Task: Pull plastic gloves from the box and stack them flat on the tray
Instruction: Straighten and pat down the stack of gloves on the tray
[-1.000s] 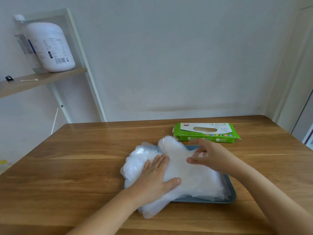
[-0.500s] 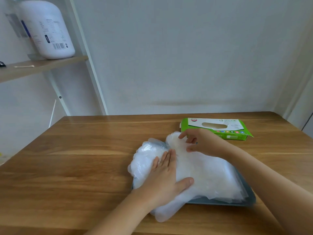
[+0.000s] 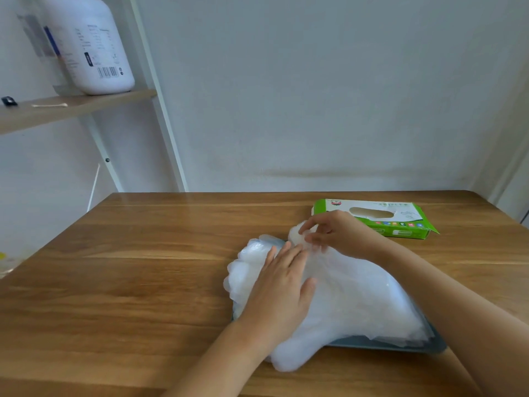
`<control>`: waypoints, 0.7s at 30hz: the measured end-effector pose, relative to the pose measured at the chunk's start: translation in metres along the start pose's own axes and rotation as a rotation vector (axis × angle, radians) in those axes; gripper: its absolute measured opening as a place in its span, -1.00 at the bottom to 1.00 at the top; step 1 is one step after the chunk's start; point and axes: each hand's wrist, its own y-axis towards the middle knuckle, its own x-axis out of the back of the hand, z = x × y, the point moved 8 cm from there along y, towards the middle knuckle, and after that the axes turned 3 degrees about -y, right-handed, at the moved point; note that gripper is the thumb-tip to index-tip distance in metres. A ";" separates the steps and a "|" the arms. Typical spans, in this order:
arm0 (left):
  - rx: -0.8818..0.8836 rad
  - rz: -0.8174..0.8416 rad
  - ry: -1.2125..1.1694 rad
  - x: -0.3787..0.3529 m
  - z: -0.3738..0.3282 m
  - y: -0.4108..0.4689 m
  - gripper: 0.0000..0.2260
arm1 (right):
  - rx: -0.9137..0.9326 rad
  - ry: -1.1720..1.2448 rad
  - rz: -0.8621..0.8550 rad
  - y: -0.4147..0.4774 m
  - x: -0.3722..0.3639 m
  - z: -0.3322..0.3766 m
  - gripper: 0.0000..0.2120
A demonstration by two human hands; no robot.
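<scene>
Gloves of thin translucent plastic (image 3: 357,296) lie piled on a shallow grey-blue tray (image 3: 386,343) on the wooden bench (image 3: 143,267), their finger ends spilling over the tray's left edge. The left hand (image 3: 282,287) presses flat on the pile, fingers straight. The right hand (image 3: 337,234) pinches the pile's far tip with curled fingers. Just behind it lies a green cardboard glove box (image 3: 372,217) with an oval slot; its print is too small to read. On a wooden shelf (image 3: 71,106) stands a white plastic jug (image 3: 94,44) bearing a barcode and illegible text.
</scene>
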 end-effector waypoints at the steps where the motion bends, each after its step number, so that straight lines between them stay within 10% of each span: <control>1: 0.011 0.052 0.016 -0.005 0.004 0.000 -0.49 | -0.010 0.006 -0.019 0.001 0.000 -0.001 -0.92; 13: 0.161 0.265 0.069 -0.027 0.020 -0.006 -0.34 | -0.111 0.131 0.112 -0.007 0.005 -0.014 -0.41; 21: -0.002 -0.115 -0.190 0.021 0.010 0.004 -0.46 | -0.008 0.177 -0.010 0.000 0.002 -0.007 -0.69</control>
